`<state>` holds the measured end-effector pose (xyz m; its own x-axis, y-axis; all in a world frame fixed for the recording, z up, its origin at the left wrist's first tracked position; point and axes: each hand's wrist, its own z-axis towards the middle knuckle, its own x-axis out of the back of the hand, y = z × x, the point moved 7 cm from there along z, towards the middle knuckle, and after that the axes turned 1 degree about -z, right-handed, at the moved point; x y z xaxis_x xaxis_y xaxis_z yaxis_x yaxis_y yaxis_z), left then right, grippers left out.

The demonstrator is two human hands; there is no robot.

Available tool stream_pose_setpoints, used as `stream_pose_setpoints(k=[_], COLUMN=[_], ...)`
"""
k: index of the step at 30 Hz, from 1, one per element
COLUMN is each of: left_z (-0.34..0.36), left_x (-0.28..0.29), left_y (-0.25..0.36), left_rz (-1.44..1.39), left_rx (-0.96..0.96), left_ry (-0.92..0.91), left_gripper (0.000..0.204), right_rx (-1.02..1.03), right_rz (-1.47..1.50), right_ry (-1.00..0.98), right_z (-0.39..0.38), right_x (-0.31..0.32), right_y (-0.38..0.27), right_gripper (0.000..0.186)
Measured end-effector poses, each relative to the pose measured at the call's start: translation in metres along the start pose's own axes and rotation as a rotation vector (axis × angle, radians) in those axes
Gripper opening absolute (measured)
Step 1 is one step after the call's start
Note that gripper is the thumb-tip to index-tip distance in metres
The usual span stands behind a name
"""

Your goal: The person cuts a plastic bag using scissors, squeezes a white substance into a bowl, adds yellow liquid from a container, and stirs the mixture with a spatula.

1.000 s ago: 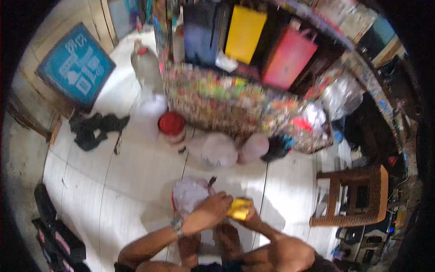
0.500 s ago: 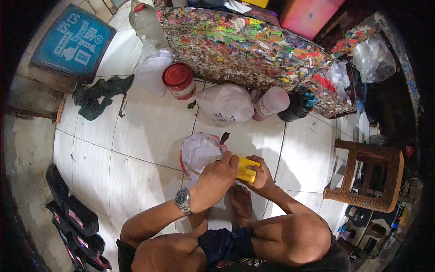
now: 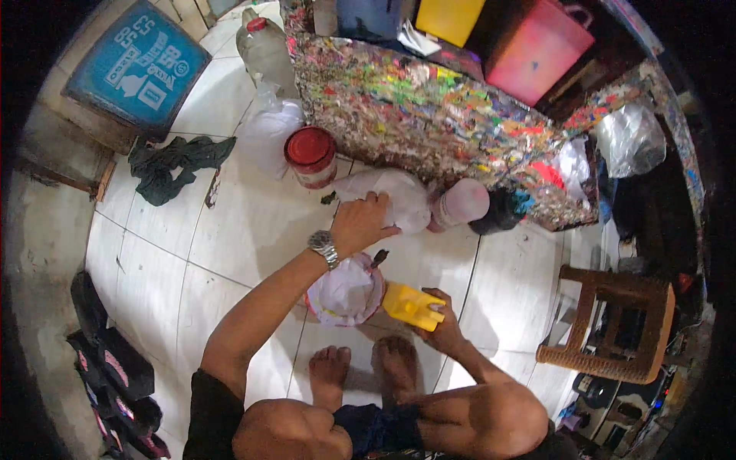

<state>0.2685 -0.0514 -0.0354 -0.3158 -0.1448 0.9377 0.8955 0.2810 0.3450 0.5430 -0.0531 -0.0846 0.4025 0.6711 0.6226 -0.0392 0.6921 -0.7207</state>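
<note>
My left hand (image 3: 360, 224), with a metal watch at the wrist, reaches over to the white plastic bag (image 3: 406, 205). Its fingers and thumb are apart against the bag's near left side. A notched, blocky yellow plastic piece (image 3: 410, 305) is gripped in my right hand (image 3: 442, 326), above the floor and just right of the tub. The round tub (image 3: 379, 308) has a red rim and is lined with a white plastic sheet holding something pale. A small dark stick-like thing (image 3: 379, 258) juts up at its far right edge.
Beyond the tub stand a red-lidded can (image 3: 310, 157), a pinkish-white bottle (image 3: 461, 203) and a dark bottle (image 3: 497, 213). A paint-smeared board (image 3: 429, 107) rises behind them. A brown stool (image 3: 613, 322) is at the right, a dark cloth (image 3: 178, 165) at the left.
My left hand has left the yellow piece and moved forward to the white bag. The right hand keeps the yellow piece, now lower in the view. My head view has shifted slightly.
</note>
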Motion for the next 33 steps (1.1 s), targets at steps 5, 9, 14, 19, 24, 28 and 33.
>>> stream_pose_setpoints(k=[5,9,14,19,24,28,33], left_z=[0.013,0.007,0.019,0.068,0.062,0.067,0.030], left_x=[-0.048,-0.033,0.006,0.010,-0.021,-0.034,-0.009], left_y=[-0.005,0.000,0.003,-0.041,-0.048,-0.033,-0.010], left_rz=[0.093,-0.014,-0.226,-0.064,-0.033,-0.077,-0.445], left_rx=[-0.213,-0.236,-0.157,-0.049,-0.036,-0.084,-0.069], left_ry=[0.010,0.035,0.273,0.341,0.254,0.201,0.255], left_gripper=[0.015,0.012,0.017,0.017,0.021,0.021,0.019], right_rx=[-0.125,-0.732,-0.705,-0.580,-0.399,-0.636,-0.865], right_rz=[-0.100,0.371,0.369,-0.104,-0.333,0.177,0.093], right_ry=[0.082,0.027,-0.064,0.109,0.168,0.077,-0.151], right_z=[0.008,0.063,0.154,0.197,0.199,0.168,0.158], right_x=[0.073,0.031,-0.006,-0.007,0.000,-0.016,-0.016], right_y=[0.012,0.098,0.118,0.145,0.140,0.155,0.121], right_gripper=[0.059,0.042,0.035,0.030,0.036,0.043,0.060])
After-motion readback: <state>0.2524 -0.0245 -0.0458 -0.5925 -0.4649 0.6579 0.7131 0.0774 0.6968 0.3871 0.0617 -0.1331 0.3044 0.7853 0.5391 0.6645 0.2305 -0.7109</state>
